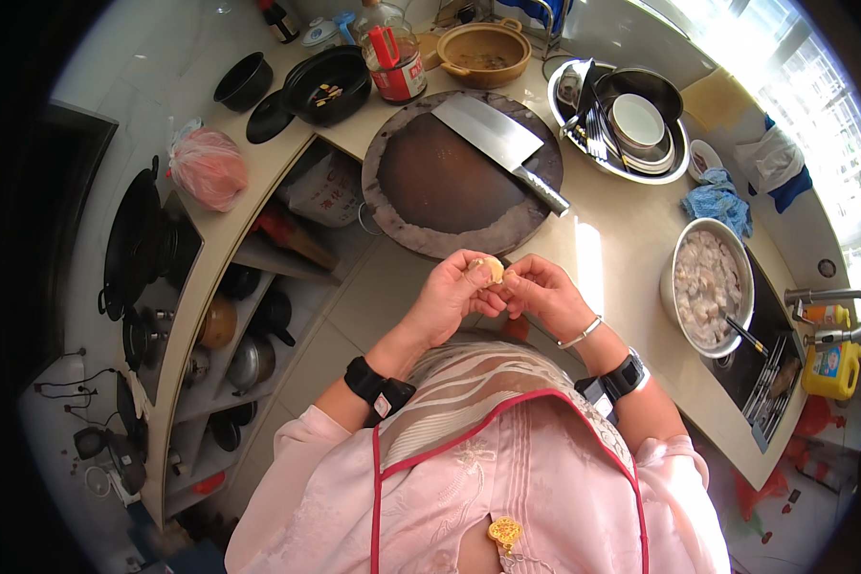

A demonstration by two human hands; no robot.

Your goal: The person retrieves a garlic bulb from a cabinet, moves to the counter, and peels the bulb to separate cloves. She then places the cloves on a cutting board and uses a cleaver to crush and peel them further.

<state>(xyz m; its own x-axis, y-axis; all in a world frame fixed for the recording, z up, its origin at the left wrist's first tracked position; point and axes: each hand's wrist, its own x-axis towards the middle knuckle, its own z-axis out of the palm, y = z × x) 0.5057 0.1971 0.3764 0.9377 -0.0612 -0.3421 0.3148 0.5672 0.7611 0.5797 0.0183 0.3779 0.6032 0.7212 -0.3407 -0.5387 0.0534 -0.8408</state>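
Note:
In front of my body, my left hand (456,292) pinches a small pale-yellow piece of food (493,269) between thumb and fingers; whether it is ginger or garlic I cannot make out. My right hand (543,295) is right beside it, thumb and fingertips pressed together at the piece's edge. What those right fingertips grip is too small to tell. Just beyond both hands lies a round, thick chopping board (421,239) with a wet dark middle. A broad-bladed cleaver (493,134) rests on its right part, handle over the near right rim.
A steel basin (668,174) of bowls and utensils stands back right. Meat pieces soak in a pot (670,277) by the sink (763,383). Behind the board are an oil bottle (399,78), a clay pot (521,62) and a black pot (320,107). Open shelves (196,407) sit left.

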